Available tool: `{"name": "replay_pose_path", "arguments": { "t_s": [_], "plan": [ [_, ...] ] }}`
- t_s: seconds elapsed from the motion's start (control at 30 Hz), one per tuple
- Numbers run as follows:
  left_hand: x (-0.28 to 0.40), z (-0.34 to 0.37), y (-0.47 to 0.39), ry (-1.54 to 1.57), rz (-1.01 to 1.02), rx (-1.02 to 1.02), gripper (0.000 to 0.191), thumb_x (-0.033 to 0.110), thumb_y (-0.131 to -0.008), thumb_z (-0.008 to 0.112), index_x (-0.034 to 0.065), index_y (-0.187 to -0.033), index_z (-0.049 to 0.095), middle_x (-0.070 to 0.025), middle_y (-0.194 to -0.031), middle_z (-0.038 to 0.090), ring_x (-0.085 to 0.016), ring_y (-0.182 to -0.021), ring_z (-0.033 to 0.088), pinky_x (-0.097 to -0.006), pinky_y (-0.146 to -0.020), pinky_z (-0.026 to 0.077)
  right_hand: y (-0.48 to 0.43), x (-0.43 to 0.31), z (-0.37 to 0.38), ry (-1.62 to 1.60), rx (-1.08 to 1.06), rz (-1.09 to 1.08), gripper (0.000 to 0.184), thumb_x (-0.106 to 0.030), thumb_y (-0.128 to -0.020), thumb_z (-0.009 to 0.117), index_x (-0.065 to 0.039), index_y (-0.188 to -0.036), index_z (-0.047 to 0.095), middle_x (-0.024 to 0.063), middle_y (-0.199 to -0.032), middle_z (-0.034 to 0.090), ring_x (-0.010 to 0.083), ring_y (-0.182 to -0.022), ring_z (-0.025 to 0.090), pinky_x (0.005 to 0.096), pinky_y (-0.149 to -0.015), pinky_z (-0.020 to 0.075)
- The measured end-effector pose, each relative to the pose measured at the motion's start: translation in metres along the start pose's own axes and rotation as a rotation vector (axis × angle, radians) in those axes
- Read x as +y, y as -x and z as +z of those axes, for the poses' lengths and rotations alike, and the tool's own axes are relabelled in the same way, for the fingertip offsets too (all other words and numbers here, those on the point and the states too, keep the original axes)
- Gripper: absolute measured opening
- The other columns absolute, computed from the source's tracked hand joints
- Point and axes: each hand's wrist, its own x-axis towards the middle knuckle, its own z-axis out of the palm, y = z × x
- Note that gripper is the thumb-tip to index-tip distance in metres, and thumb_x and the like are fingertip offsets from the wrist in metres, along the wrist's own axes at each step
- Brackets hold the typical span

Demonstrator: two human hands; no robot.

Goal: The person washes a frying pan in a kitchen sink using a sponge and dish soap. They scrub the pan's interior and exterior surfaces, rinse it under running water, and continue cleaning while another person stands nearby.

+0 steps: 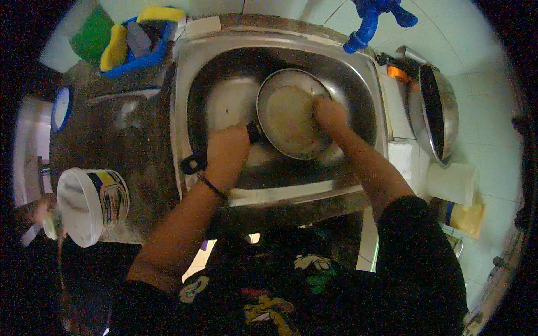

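Observation:
A round metal pan with a pale, wet-looking inside lies in the basin of a stainless steel sink. My left hand is closed round the pan's short dark handle at its lower left. Inside the pan, near the right rim, is my right hand, its fingers bent down towards the pan's surface. Whether it holds something small there cannot be made out. A blue tap juts from the wall above the sink's far right corner.
On the left counter stand a white lidded bucket, a blue-rimmed round item and a blue tray with yellow sponges. Right of the sink, a large metal bowl or pan leans by the tiled wall.

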Motion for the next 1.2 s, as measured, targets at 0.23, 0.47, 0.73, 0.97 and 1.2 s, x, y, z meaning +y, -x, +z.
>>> {"name": "replay_pose_path", "arguments": {
  "t_s": [0.23,0.47,0.73,0.97,1.2],
  "plan": [
    [0.006,0.000,0.001,0.013,-0.024,0.022,0.008,0.012,-0.077,0.054,0.0077,-0.077,0.060,-0.0095,-0.070,0.063,-0.025,-0.064,0.064,-0.0360,-0.056,0.051,0.019,0.003,0.039,-0.214,-0.215,0.211,0.031,-0.028,-0.088,0.043,-0.005,-0.096,0.061,0.0208,-0.088,0.064,0.0382,-0.079,0.062,0.0496,-0.071,0.0487],
    [0.005,-0.001,0.001,-0.036,0.016,-0.109,0.017,0.020,-0.078,0.057,0.0055,-0.085,0.059,-0.0125,-0.072,0.064,-0.027,-0.063,0.065,-0.0378,-0.053,0.051,0.045,-0.003,0.037,-0.117,-0.348,-0.094,0.032,-0.030,-0.087,0.045,-0.003,-0.092,0.062,0.0209,-0.083,0.064,0.0365,-0.076,0.063,0.0485,-0.069,0.0496],
    [0.014,-0.001,-0.002,0.002,0.013,-0.051,0.011,0.019,-0.077,0.058,0.0082,-0.079,0.060,-0.0095,-0.072,0.064,-0.024,-0.064,0.065,-0.0364,-0.056,0.051,0.015,0.042,0.033,-0.010,-0.091,0.044,0.028,-0.023,-0.085,0.048,-0.002,-0.102,0.056,0.0199,-0.097,0.061,0.0343,-0.080,0.063,0.0478,-0.067,0.0507],
    [0.016,-0.004,-0.001,-0.021,0.048,-0.007,0.008,0.017,-0.076,0.057,0.0097,-0.074,0.060,-0.0080,-0.069,0.064,-0.022,-0.061,0.065,-0.0357,-0.054,0.051,0.052,-0.030,0.071,-0.394,-0.272,-0.167,0.033,-0.026,-0.090,0.042,-0.004,-0.109,0.057,0.0204,-0.101,0.061,0.0390,-0.089,0.059,0.0479,-0.081,0.0462],
    [0.014,0.004,0.001,0.012,0.072,0.052,0.008,0.013,-0.076,0.055,0.0093,-0.072,0.060,-0.0085,-0.068,0.064,-0.023,-0.059,0.064,-0.0363,-0.053,0.050,0.030,0.045,0.027,-0.087,-0.508,-0.742,0.029,-0.026,-0.087,0.045,-0.007,-0.099,0.063,0.0168,-0.091,0.062,0.0360,-0.089,0.058,0.0455,-0.082,0.0455]
  ]
}}
